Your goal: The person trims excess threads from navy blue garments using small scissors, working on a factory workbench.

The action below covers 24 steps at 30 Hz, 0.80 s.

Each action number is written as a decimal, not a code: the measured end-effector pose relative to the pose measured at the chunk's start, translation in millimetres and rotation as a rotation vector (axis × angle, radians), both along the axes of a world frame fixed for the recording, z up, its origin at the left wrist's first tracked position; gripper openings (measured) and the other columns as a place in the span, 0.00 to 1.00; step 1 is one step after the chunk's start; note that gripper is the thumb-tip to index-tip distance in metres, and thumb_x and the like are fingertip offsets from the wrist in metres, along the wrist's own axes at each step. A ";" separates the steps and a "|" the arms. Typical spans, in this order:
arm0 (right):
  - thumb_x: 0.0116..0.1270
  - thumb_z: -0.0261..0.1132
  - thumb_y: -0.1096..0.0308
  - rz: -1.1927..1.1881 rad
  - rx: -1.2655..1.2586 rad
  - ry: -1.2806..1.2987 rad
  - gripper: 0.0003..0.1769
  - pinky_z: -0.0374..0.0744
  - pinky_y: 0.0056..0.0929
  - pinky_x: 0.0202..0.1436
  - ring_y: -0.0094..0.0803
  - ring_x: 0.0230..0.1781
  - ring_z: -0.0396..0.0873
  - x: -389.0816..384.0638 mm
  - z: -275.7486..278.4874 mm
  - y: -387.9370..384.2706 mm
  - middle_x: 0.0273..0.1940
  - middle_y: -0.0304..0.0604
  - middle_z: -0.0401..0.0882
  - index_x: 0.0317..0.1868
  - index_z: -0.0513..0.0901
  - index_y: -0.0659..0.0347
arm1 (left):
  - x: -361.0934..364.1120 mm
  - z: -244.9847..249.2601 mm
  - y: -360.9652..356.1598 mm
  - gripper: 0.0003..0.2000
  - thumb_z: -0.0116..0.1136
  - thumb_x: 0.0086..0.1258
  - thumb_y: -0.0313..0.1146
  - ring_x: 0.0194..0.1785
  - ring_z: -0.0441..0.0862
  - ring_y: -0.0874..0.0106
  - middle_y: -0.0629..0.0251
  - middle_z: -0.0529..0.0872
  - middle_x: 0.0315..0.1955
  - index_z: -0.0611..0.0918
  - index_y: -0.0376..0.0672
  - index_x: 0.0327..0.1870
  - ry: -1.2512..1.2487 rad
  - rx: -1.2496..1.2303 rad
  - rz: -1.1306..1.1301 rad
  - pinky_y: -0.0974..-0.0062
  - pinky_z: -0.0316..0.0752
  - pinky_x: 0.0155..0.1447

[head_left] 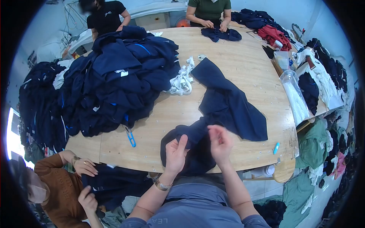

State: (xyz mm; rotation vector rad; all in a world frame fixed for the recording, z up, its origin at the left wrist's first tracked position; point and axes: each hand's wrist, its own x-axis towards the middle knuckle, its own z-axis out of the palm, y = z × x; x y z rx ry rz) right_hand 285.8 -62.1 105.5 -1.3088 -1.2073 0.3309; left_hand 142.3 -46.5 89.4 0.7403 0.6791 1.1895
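Two bare hands at a pale wooden table: the left hand grasps a fold of a long, dark navy, soft fabric garment, thumb uppermost, probably to steady the raised portion; the right hand is lifted just beside it, fingers bent and blurred, and whether it pinches cloth cannot be told. The garment lies beneath and beyond both hands, its flat part on the table, which presumably bears the weight. The long axis of that part runs obliquely, one end pointing away ahead of the hands, the other lying to the right of the right hand. Blue-handled metal thread snips lie left of the left hand, perhaps for easy reach; a tangle of white fabric strips lies ahead
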 end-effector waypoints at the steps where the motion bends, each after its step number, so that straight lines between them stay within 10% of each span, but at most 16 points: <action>1: 0.56 0.68 0.79 0.107 0.081 -0.065 0.13 0.69 0.20 0.23 0.20 0.18 0.72 -0.4 -3.2 -1.8 0.30 0.41 0.83 0.43 0.84 0.61 | 0.6 0.9 -0.4 0.12 0.51 0.75 0.35 0.32 0.76 0.83 0.69 0.83 0.32 0.81 0.36 0.37 -0.022 0.002 -0.012 0.83 0.70 0.38; 7: 0.55 0.69 0.80 0.201 0.172 -0.182 0.10 0.76 0.25 0.27 0.30 0.25 0.82 -3.9 -15.5 2.8 0.28 0.44 0.83 0.38 0.82 0.62 | -5.0 -3.0 0.9 0.13 0.48 0.76 0.35 0.44 0.82 0.75 0.62 0.85 0.41 0.80 0.33 0.44 -0.088 0.013 -0.071 0.75 0.77 0.51; 14: 0.62 0.67 0.72 0.144 -0.028 0.296 0.08 0.57 0.13 0.22 0.10 0.19 0.56 -6.3 -13.7 -13.0 0.23 0.26 0.66 0.39 0.77 0.63 | -6.5 4.8 2.1 0.16 0.45 0.78 0.38 0.48 0.82 0.71 0.58 0.84 0.45 0.79 0.32 0.48 -0.112 -0.036 -0.022 0.67 0.75 0.59; 20: 0.58 0.71 0.64 0.099 -0.017 -0.269 0.14 0.68 0.25 0.21 0.29 0.17 0.70 1.9 -15.3 -15.1 0.23 0.44 0.72 0.30 0.76 0.64 | -6.3 7.9 1.9 0.16 0.44 0.78 0.37 0.48 0.82 0.72 0.58 0.84 0.44 0.79 0.33 0.48 -0.111 -0.016 -0.020 0.68 0.76 0.58; 24: 0.57 0.71 0.68 0.111 -0.092 -0.057 0.11 0.71 0.24 0.23 0.29 0.20 0.75 -3.9 -1.8 -16.6 0.25 0.44 0.77 0.33 0.79 0.65 | -3.8 6.2 0.1 0.14 0.47 0.77 0.37 0.44 0.81 0.76 0.61 0.84 0.42 0.80 0.34 0.46 -0.060 0.005 -0.008 0.75 0.76 0.52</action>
